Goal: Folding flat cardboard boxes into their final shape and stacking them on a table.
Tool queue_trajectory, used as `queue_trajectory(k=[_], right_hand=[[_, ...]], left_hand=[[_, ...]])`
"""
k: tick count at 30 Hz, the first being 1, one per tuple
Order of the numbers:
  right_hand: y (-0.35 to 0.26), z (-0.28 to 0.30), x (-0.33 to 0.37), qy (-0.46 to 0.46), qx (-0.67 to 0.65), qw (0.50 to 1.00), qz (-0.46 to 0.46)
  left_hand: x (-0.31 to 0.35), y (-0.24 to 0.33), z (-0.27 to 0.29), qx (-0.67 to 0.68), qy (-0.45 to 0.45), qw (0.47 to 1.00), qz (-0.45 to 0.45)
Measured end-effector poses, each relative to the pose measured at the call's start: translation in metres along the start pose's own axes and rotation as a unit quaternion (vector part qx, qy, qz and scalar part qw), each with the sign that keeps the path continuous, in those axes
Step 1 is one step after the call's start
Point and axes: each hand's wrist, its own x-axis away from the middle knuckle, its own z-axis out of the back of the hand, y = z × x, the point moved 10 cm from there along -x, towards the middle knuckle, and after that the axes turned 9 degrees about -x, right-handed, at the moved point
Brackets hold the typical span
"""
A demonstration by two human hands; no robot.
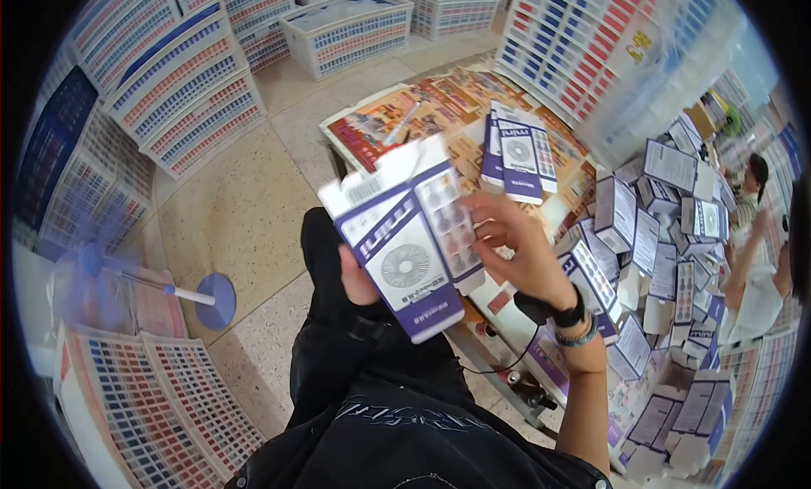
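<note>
I hold a white and purple carton (404, 251) with a round fan picture on its front, tilted, over my lap. My left hand (356, 279) grips its lower left edge from behind, mostly hidden by the carton. My right hand (514, 242) is on the carton's right side, fingers spread at the panel with small pictures. Its wrist carries a black band and bracelets. A flap at the carton's top stands open.
A low table (397, 117) covered with colourful printed sheets holds two more cartons (517, 155) and a pen. A heap of the same cartons (667, 236) lies right. White crates (182, 88) stacked left and behind. A blue standing fan (169, 290) on the floor. Another person (760, 269) at far right.
</note>
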Motion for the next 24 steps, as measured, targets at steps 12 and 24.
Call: queue_trajectory(k=[12, 24], right_hand=[[-0.052, -0.024, 0.022, 0.064, 0.190, 0.972, 0.122], [-0.036, 0.000, 0.027, 0.170, -0.125, 0.969, 0.126]], left_hand=[[0.029, -0.051, -0.081, 0.083, -0.167, 0.979, 0.082], [0.029, -0.003, -0.059, -0.370, -0.088, 0.924, -0.043]])
